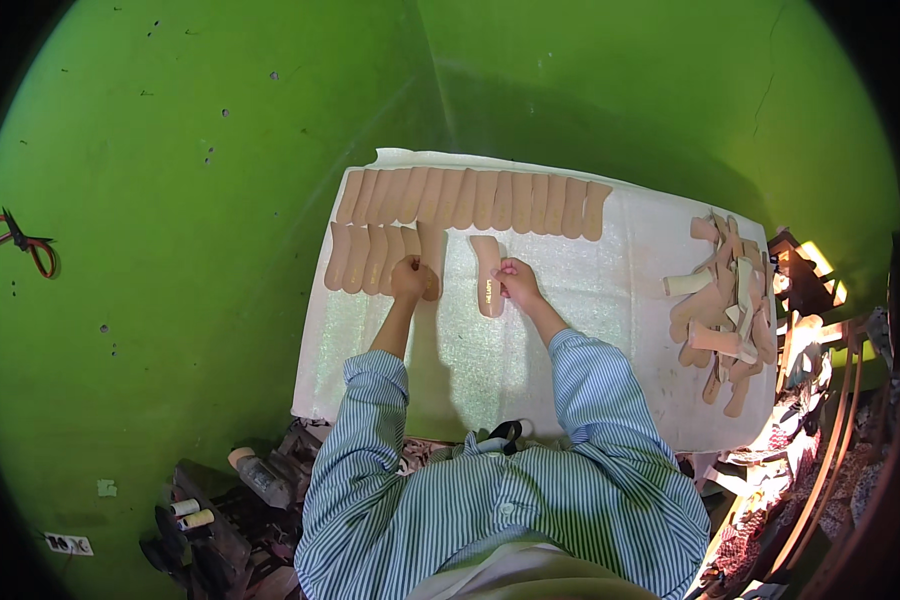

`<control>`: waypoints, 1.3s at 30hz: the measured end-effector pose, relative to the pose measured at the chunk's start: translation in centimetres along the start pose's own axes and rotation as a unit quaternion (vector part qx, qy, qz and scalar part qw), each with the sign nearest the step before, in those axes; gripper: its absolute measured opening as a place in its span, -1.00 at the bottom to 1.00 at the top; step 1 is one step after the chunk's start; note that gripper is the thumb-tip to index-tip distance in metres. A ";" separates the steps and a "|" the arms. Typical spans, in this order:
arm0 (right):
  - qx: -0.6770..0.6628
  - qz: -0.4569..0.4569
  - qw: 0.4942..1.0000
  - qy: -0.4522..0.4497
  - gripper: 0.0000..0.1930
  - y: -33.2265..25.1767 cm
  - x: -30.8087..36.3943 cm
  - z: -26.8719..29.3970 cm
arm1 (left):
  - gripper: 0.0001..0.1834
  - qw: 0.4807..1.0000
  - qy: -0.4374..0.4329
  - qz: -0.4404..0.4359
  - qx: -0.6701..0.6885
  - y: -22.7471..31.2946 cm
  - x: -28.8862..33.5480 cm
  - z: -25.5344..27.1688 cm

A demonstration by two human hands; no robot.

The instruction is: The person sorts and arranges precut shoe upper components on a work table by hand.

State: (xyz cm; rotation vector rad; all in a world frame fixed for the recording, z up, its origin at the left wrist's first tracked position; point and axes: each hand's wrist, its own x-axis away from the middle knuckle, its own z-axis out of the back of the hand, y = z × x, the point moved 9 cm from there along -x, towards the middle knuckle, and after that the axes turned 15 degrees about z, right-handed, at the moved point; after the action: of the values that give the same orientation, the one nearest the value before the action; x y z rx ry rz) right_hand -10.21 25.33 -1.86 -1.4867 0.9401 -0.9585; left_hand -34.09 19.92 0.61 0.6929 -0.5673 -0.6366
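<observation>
Tan shoe insoles point(482, 200) with small gold print lie in an overlapping row along the far side of a pale-covered table point(570, 330). Below its left part is a shorter second row point(352, 260). At that row's right end my left hand point(407, 280) is closed, its fingers at the edge of the last insole point(431, 245). A little to the right, my right hand point(516, 281) pinches the right edge of a single insole point(486, 262), its printed end toward me. Whether this insole touches the table, I cannot tell.
A loose heap of insoles point(705, 305) covers the table's right side. Scissors point(22, 242) hang on the green wall at left. Thread spools point(198, 519) and a clear bottle point(260, 477) are at lower left. Cluttered, patterned material point(770, 500) lies at lower right.
</observation>
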 end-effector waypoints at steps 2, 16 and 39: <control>-0.007 -0.001 1.000 0.011 -0.86 0.3 0.0 0.3 | -0.77 0.999 -0.005 -0.032 -0.023 1.1 0.4 -0.3; -0.010 -0.004 1.000 -0.017 -0.86 1.0 -1.4 -4.1 | -0.70 0.986 0.048 -0.040 -0.156 3.2 2.0 0.6; 0.303 0.098 0.945 0.075 -0.79 -0.3 -3.4 -5.1 | -0.80 0.965 0.053 -0.237 -0.100 4.4 4.4 0.2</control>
State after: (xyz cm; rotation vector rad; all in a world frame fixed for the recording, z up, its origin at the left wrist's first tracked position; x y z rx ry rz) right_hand -16.15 26.76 -1.35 -0.7959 0.7852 -1.0982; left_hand -29.73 19.40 5.02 0.6700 -0.2284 -1.0804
